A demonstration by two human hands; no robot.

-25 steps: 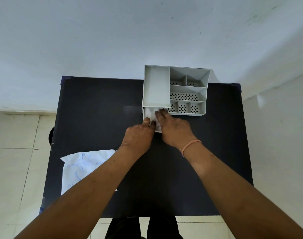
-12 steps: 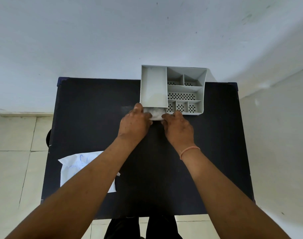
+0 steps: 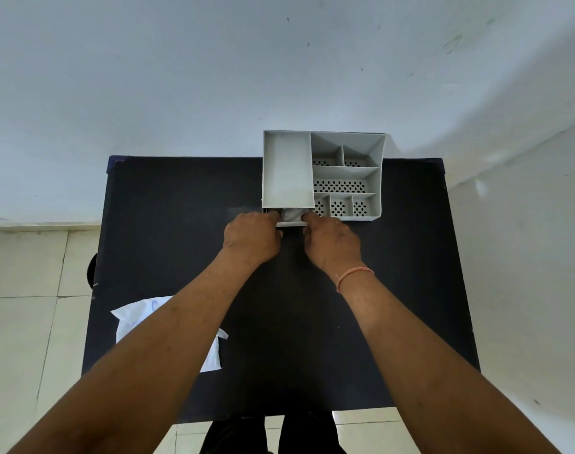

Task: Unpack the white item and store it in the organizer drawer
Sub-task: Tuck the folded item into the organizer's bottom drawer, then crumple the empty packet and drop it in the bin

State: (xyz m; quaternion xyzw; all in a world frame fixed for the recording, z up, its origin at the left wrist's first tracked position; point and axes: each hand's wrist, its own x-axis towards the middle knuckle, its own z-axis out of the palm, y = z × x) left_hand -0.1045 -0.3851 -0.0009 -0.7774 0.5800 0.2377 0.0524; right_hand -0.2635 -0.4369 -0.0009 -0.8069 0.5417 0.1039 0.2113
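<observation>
Drawer (image 3: 291, 223) further in, item (image 3: 292, 213) seemingly between hands.

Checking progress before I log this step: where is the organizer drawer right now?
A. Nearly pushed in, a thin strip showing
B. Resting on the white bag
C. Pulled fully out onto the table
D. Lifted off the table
A: only a narrow strip of the drawer shows under the organizer, with the left hand and right hand at its front.

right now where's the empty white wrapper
Head view: the white wrapper lies on the black table's near-left part, partly under the left forearm.
</observation>
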